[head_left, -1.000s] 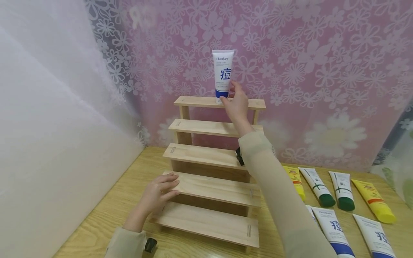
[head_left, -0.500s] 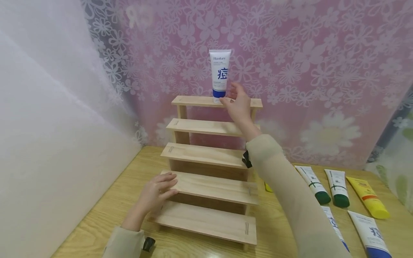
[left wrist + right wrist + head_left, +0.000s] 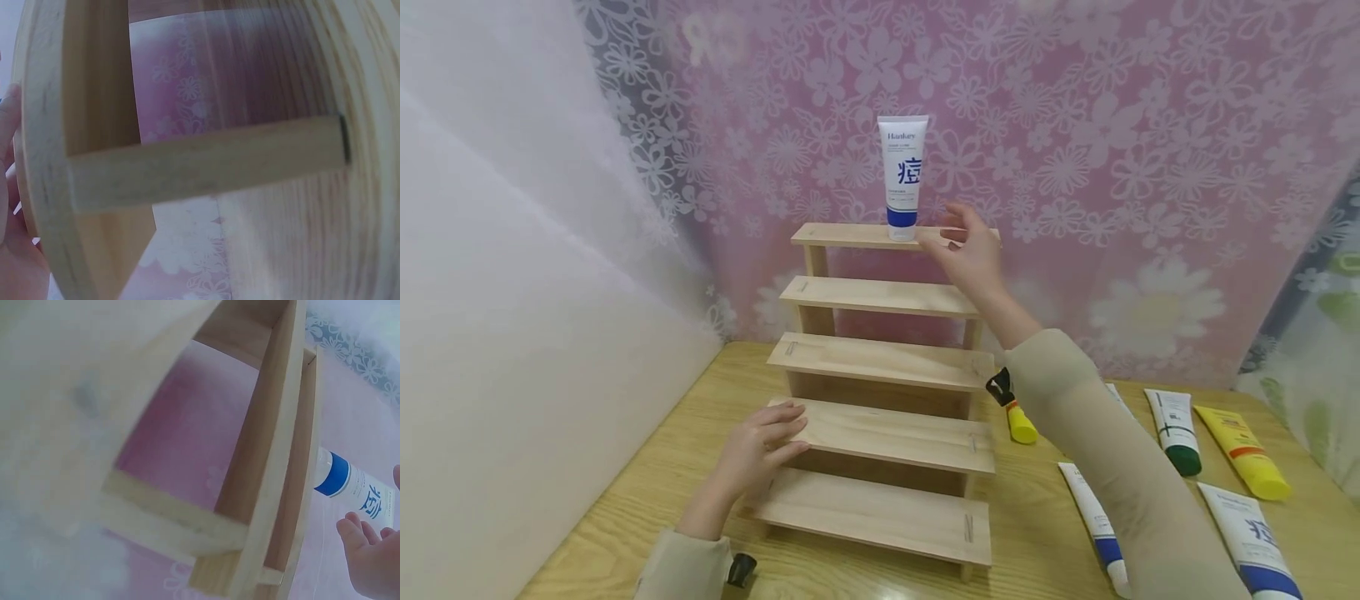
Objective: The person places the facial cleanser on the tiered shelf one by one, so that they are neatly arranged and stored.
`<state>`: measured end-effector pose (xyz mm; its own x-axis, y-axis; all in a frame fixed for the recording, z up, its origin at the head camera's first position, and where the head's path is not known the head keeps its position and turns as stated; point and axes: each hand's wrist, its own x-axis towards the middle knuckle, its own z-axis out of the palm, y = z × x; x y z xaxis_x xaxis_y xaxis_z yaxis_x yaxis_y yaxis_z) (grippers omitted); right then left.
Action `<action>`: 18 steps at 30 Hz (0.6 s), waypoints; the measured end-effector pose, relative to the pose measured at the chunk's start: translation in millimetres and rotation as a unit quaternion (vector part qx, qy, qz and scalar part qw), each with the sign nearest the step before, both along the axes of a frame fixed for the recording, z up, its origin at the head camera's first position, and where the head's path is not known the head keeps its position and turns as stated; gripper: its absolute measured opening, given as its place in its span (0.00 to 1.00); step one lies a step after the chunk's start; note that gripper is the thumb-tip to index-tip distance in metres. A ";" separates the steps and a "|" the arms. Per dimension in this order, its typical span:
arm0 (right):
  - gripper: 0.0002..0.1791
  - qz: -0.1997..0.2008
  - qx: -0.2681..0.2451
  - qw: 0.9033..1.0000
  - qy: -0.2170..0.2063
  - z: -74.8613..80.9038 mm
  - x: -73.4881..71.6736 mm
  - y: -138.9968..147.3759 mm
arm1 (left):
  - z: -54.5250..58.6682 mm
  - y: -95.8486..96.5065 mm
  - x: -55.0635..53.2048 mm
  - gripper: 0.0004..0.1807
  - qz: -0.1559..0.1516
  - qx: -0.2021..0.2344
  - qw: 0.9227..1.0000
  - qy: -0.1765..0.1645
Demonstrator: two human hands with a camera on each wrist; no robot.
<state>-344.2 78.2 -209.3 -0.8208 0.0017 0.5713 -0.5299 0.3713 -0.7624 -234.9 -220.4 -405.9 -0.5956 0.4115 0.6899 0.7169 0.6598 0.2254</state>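
**Hankey tube (image 3: 902,175) upright on the wooden stand (image 3: 880,362), your right hand (image 3: 976,260) beside it**

Tube: standing cap-down on the stand's top tier (image 3: 842,234), around mid-length. White body, blue band above a white cap, blue character facing you.

Your right hand: at the stand's top tier, right of the tube. Thumb and fingers apart, nothing between them. Thumb tip is just beside the cap. Right wrist view shows the same spread, tube beyond your fingers.

Your left hand: on the stand's left end, at the second tier (image 3: 887,435) from the bottom. Fingers extended and a little apart, resting on the board. Left wrist view catches only part of that hand, behind a board; can't tell how hard you press.

Rest, all on the wood-grain table (image 3: 647,500) right of the stand:
- small-looking yellow tube end (image 3: 1022,423) nearest the stand, partly covered
- white-and-green tube (image 3: 1175,429) farther right; another one mostly behind your right sleeve (image 3: 1097,442)
- yellow tube (image 3: 1243,452) with an orange band, rightmost of the stand's far-side row
- two white-and-blue tubes (image 3: 1247,533) nearer you, one partly under the sleeve in view

Pink floral sheet (image 3: 1037,108) behind the stand, white sheet (image 3: 535,292) left of it.
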 end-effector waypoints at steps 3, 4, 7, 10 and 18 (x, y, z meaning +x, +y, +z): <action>0.33 -0.001 0.012 1.000 0.002 -6.6 7.6 8.0 | -0.5 -1.0 0.0 0.20 -0.001 0.000 1.000 0.002; 0.33 -0.003 0.019 1.000 0.001 -8.7 10.4 10.7 | -0.2 -1.2 0.2 0.20 -0.001 0.000 1.000 0.002; 0.33 -0.005 0.038 0.999 0.000 -14.8 18.4 18.6 | -0.2 -1.5 0.9 0.20 -0.001 0.001 1.000 0.002; 0.32 0.005 0.045 0.999 0.000 -19.6 26.7 25.7 | -0.1 -1.1 1.5 0.20 0.003 0.000 1.000 0.003; 0.30 0.039 0.046 0.998 0.000 -32.8 45.7 43.5 | -0.3 0.3 0.7 0.20 0.002 0.005 1.000 -0.001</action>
